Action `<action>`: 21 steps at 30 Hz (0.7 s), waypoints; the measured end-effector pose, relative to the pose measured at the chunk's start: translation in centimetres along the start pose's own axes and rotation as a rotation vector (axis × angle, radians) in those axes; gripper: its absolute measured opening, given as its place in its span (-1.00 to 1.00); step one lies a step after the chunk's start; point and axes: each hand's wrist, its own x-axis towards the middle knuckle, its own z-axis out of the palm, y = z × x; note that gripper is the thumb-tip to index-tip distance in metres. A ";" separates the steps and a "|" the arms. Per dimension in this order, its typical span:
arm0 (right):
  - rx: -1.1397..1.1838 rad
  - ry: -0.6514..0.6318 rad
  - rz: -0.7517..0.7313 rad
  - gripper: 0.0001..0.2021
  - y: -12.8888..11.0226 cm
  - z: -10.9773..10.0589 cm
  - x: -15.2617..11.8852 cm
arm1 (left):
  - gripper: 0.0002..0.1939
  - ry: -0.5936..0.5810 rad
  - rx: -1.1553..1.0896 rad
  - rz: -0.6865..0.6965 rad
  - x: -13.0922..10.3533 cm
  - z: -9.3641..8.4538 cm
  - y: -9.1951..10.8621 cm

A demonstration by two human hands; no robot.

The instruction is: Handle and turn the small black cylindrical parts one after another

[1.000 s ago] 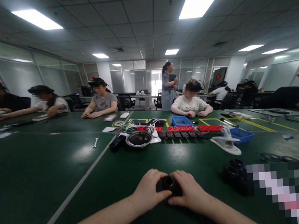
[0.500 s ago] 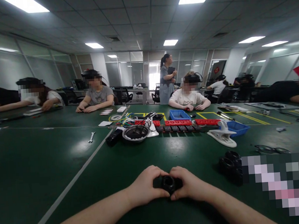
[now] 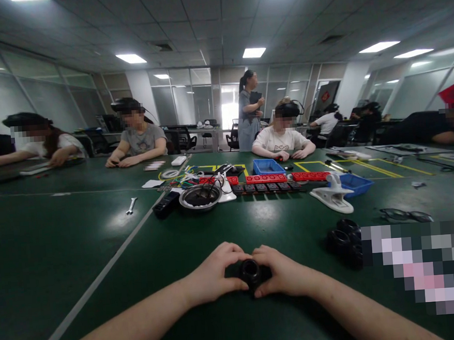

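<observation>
A small black ring-shaped part [image 3: 250, 270] with a round opening on top is between my two hands, low over the green table [image 3: 144, 321]. My left hand [image 3: 218, 272] curves around its left side, fingertips behind and thumb in front. From the right, my right hand [image 3: 283, 270] grips it with fingers and thumb. The fingertips of both hands nearly meet behind the part. Several similar black parts [image 3: 338, 240] stand in a cluster to the right of my hands.
Farther off lie a metal bowl [image 3: 200, 198], red strips [image 3: 266, 178], blue trays [image 3: 267, 166], a white clamp-like stand [image 3: 333, 196], glasses [image 3: 406, 214] and a wrench [image 3: 131, 205]. People sit across the table; one person [image 3: 249, 111] stands behind.
The camera view has shifted, so the table and background sit slightly higher and more to the left. Both hands still hold the black part, whose opening now faces more upward.
</observation>
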 end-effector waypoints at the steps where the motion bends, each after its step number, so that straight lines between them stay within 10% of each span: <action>1: -0.021 0.017 0.028 -0.62 -0.2 0.3 0.2 | -0.54 0.007 0.001 -0.011 0.0 0.2 0.1; 8: -0.287 0.238 0.268 -0.49 -1.7 2.4 0.6 | -0.68 0.235 0.148 -0.253 -0.2 1.6 1.8; 16: 0.013 0.010 0.049 -0.60 0.0 0.1 -0.5 | -0.56 -0.035 0.012 -0.080 -0.3 0.0 1.1; 21: 0.096 -0.017 0.002 -0.60 0.6 -0.5 -0.4 | -0.33 -0.011 0.022 -0.087 -0.3 -0.2 1.0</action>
